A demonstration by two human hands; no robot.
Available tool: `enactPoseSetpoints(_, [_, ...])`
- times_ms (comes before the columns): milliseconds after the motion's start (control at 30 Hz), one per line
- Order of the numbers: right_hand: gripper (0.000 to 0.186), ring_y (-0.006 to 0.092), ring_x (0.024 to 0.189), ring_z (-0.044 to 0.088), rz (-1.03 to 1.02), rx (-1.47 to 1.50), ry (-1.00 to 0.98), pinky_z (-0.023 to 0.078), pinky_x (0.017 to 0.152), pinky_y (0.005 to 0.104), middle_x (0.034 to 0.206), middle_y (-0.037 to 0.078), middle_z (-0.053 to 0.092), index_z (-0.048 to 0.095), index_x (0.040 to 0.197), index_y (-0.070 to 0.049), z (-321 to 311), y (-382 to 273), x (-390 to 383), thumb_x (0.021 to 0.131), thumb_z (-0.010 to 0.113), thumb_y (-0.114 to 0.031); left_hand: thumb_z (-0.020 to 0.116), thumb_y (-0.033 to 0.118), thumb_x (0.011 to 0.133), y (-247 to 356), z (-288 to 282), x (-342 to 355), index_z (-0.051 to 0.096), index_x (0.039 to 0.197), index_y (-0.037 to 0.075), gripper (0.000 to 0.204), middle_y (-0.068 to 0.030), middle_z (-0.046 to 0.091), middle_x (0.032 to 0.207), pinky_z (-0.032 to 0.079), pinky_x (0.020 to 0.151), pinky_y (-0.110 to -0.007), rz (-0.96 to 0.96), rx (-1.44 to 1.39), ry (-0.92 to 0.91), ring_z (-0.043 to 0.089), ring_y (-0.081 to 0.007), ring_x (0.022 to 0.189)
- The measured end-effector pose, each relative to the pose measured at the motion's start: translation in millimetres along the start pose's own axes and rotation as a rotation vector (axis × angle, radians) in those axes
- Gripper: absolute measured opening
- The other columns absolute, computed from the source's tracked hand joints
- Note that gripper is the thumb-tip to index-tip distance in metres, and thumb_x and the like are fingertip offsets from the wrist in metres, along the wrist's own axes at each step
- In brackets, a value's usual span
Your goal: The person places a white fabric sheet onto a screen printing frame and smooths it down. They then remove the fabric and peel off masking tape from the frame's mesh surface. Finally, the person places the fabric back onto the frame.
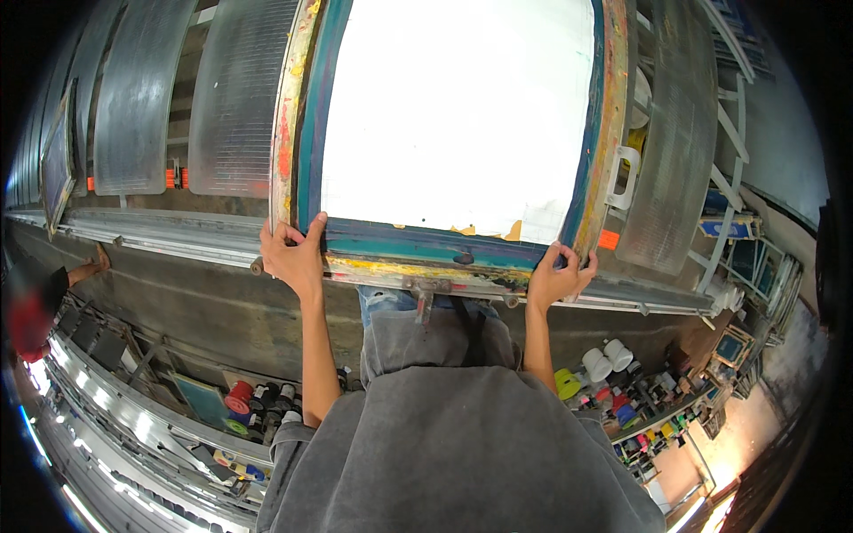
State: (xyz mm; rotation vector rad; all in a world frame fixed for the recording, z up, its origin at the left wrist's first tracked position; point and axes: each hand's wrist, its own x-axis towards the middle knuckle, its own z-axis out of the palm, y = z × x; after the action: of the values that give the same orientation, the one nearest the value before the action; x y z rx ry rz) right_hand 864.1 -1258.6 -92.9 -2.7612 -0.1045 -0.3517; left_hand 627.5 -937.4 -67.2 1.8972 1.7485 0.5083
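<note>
A screen printing frame stained with yellow, red and orange ink lies in front of me. Inside it a white panel is bordered by teal and dark blue bands, with torn yellowish bits along its near edge. My left hand is closed around the frame's near left corner, its thumb on top. At the near right corner my right hand grips the same frame, fingers curled over the edge. A metal clamp sits at the middle of the near edge, between my hands.
Ribbed grey platens line the left, and another platen stands at the right. A metal rail runs along the near side. Another person is at the far left. Containers and ink pots stand on low shelves behind me.
</note>
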Motion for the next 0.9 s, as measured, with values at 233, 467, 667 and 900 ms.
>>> enactPoseSetpoints(233, [0.025,0.0414,0.132,0.042,-0.015,-0.029,0.018,0.031,0.108,0.0569,0.144,0.019,0.045,0.073,0.086,-0.004,0,-2,1,0.09,0.074,-0.029,0.092,0.039,0.07,4,2,0,0.043,0.06,0.003,0.062,-0.0164,0.064,0.126,0.04,0.093,-0.06,0.004,-0.025,0.029,0.059,-0.0418,0.109])
enactPoseSetpoints(467, [0.02,0.0402,0.13,0.043,-0.024,-0.011,0.028,0.032,0.107,0.0549,0.142,0.017,0.047,0.072,0.085,-0.005,1,1,1,0.087,0.075,-0.024,0.092,0.038,0.071,-1,0,1,0.045,0.062,0.003,0.059,-0.0211,0.061,0.13,0.037,0.1,-0.06,-0.014,-0.003,-0.014,0.055,-0.0433,0.118])
enactPoseSetpoints(667, [0.016,0.0395,0.128,0.045,-0.048,-0.031,0.048,0.032,0.106,0.0544,0.14,0.016,0.049,0.071,0.084,-0.006,1,0,1,0.086,0.076,-0.022,0.092,0.035,0.07,-5,0,2,0.046,0.062,0.003,0.056,-0.0227,0.059,0.135,0.038,0.102,-0.058,-0.013,-0.005,-0.02,0.054,-0.0434,0.122])
enactPoseSetpoints(900, [0.015,0.0392,0.127,0.046,-0.056,-0.017,0.062,0.032,0.106,0.0541,0.14,0.016,0.05,0.071,0.084,-0.008,0,0,2,0.085,0.077,-0.021,0.092,0.033,0.07,-7,1,2,0.047,0.062,0.003,0.055,-0.0222,0.061,0.132,0.039,0.101,-0.057,-0.011,-0.042,-0.032,0.055,-0.0433,0.121])
